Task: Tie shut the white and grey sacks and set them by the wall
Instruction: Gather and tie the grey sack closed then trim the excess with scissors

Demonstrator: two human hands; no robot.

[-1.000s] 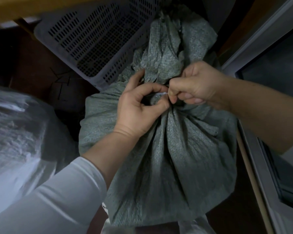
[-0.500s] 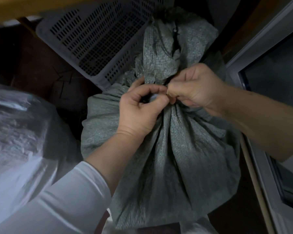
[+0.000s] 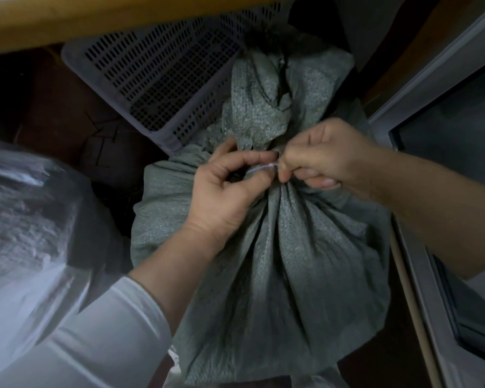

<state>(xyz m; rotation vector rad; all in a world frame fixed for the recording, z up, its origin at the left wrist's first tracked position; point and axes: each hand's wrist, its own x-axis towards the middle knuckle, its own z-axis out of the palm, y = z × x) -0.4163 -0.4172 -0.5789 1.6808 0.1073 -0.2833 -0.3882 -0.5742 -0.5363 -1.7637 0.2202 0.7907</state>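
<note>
We work at the neck of the grey sack [image 3: 277, 261], which stands directly under both hands, its gathered mouth rising just beyond our fingertips. Our left hand [image 3: 224, 197] pinches a pale tie [image 3: 262, 170] between thumb and forefinger, close against the neck. Our right hand [image 3: 325, 161], fingers curled, pinches the same tie from the other side, and the two hands nearly touch.

We judge that the knot is not yet closed. The danger is here: the tie looks thin, so if one pinch loosens it can slip out and the folds will spread open. If we pull too hard, it may snap. The perforated basket [image 3: 157, 79] beyond the left hand seems to touch the sack and could catch the cloth. The white sack [image 3: 25, 233] lies left of the left forearm; whether it is tied we cannot tell.
</note>
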